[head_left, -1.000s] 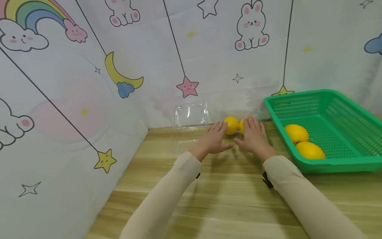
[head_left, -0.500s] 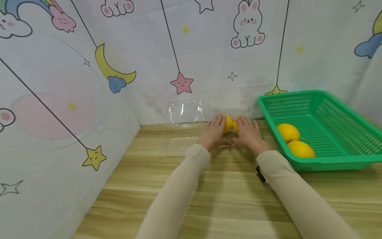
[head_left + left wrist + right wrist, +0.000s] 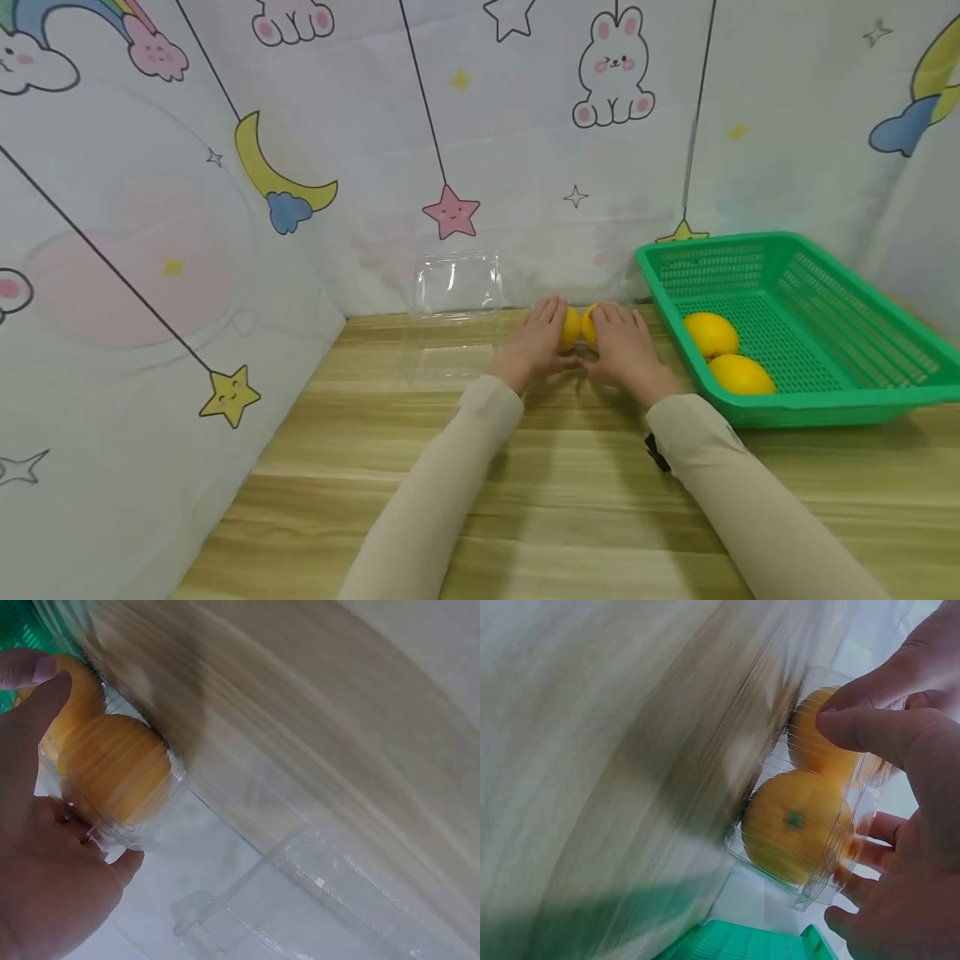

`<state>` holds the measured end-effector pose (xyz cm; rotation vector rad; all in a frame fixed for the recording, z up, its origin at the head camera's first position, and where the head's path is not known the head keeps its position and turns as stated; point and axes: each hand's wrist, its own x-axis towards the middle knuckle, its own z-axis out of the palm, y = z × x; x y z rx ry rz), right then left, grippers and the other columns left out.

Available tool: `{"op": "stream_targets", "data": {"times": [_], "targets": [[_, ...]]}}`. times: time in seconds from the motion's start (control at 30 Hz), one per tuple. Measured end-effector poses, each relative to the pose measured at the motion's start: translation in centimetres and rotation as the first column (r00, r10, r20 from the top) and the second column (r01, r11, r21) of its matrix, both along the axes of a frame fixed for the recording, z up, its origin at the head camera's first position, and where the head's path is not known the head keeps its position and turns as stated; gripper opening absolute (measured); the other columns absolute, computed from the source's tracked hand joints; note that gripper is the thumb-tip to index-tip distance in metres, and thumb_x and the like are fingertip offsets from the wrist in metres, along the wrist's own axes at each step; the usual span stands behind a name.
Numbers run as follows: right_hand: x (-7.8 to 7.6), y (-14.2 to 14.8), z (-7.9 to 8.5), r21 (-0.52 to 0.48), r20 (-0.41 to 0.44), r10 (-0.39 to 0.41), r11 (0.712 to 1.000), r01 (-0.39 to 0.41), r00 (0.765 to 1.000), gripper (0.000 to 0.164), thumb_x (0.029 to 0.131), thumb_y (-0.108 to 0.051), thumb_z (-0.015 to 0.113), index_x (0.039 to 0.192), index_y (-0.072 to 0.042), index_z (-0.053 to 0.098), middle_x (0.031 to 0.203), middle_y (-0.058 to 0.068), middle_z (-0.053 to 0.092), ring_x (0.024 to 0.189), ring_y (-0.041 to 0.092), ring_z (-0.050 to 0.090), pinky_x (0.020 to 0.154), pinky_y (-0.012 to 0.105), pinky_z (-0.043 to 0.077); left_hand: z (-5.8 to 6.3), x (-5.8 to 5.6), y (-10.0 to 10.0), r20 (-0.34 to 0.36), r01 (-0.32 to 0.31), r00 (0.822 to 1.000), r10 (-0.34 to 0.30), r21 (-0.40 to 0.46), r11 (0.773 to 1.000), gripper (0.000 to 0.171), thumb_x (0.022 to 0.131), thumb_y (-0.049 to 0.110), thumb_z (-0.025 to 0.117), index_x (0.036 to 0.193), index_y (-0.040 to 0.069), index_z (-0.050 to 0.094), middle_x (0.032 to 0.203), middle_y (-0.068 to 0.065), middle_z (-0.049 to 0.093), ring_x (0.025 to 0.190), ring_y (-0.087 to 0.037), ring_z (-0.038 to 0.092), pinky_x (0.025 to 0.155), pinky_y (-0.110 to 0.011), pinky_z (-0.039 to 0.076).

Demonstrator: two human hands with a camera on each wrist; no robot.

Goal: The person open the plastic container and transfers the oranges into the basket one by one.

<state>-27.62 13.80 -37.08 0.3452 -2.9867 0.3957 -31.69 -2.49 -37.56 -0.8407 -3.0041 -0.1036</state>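
A clear plastic clamshell box (image 3: 861,806) stands against the back wall, with two oranges (image 3: 799,829) showing through its ribbed sides. My left hand (image 3: 532,340) grips its left end, thumb on the near side and fingers over the top and far side. At the right end, my right hand (image 3: 624,343) holds it the same way. The thumbs come close together at the middle of the front. In the head view the hands cover most of the box, and only parts of the oranges show between them.
To the left, another clear clamshell (image 3: 459,286) stands with its lid raised against the wall. A green basket (image 3: 810,402) with two more oranges (image 3: 741,375) sits to the right. The wood-grain table (image 3: 577,508) meets a cartoon-print cloth (image 3: 532,167) behind and at left.
Both hands have drawn closer together, and the fingers now curl over the ends of the box, covering more of the oranges. The head view has shifted slightly.
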Motion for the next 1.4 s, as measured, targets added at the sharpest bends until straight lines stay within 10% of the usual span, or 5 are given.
{"op": "stream_targets", "data": {"times": [0.57, 1.4], "targets": [[1.5, 0.7, 1.4, 0.05, -0.037, 0.03, 0.998, -0.028, 0.999, 0.074, 0.091, -0.031, 0.083, 0.144, 0.007, 0.047, 0.15, 0.028, 0.05, 0.14, 0.046, 0.046, 0.123, 0.06, 0.032, -0.3, 1.6, 0.9, -0.05, -0.017, 0.999, 0.017, 0.007, 1.0, 0.092, 0.106, 0.046, 0.063, 0.17, 0.003, 0.011, 0.178, -0.013, 0.012, 0.165, -0.026, 0.011, 0.131, -0.045, 0.019], [7.2, 0.8, 0.5, 0.027, -0.11, 0.097, 0.995, -0.095, 0.989, 0.067, 0.088, -0.031, 0.083, 0.135, 0.007, 0.054, 0.143, 0.028, 0.057, 0.134, 0.048, 0.051, 0.119, 0.06, 0.038, -0.4, 7.6, -0.9, -0.092, 0.03, 0.995, -0.04, -0.108, 0.994, 0.109, 0.097, 0.059, 0.069, 0.17, 0.004, 0.011, 0.178, -0.012, 0.015, 0.164, -0.025, 0.018, 0.125, -0.046, 0.033]]}}
